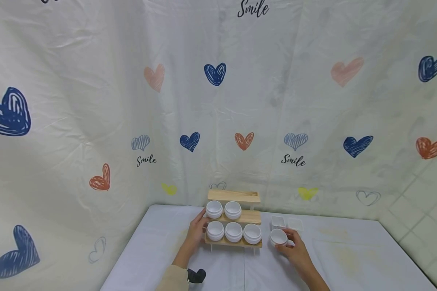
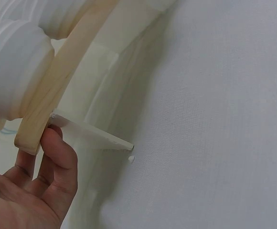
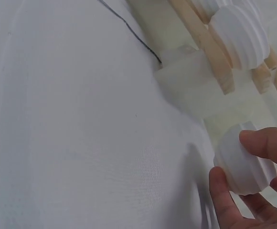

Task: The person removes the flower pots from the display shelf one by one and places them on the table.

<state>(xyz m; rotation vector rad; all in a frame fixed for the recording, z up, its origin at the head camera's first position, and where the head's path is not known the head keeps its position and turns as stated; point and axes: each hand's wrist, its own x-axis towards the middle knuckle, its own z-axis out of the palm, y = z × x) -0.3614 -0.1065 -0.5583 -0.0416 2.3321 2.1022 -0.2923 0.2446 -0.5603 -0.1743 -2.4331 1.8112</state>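
Note:
A tiered wooden rack [image 1: 250, 217] stands on the table, with three white cups on its lowest shelf, one of them the right-hand cup [image 1: 252, 233], and two on the middle shelf; the top shelf [image 1: 234, 196] bears none. My left hand [image 1: 196, 232] is at the rack's left side; in the left wrist view the hand [image 2: 38, 186] grips the end of a wooden shelf [image 2: 64, 71]. To the right of the rack, my right hand [image 1: 293, 248] holds another white cup [image 1: 278, 237], pinched between thumb and fingers [image 3: 223, 186], as the right wrist view shows of the cup [image 3: 243, 160].
Behind the held cup, two small clear square dishes, one of them the left dish [image 1: 278, 221], lie on the white-covered table [image 1: 331, 258]. A curtain with printed hearts [image 1: 244, 141] hangs behind the table. A dark object [image 1: 196, 276] is beside the left sleeve.

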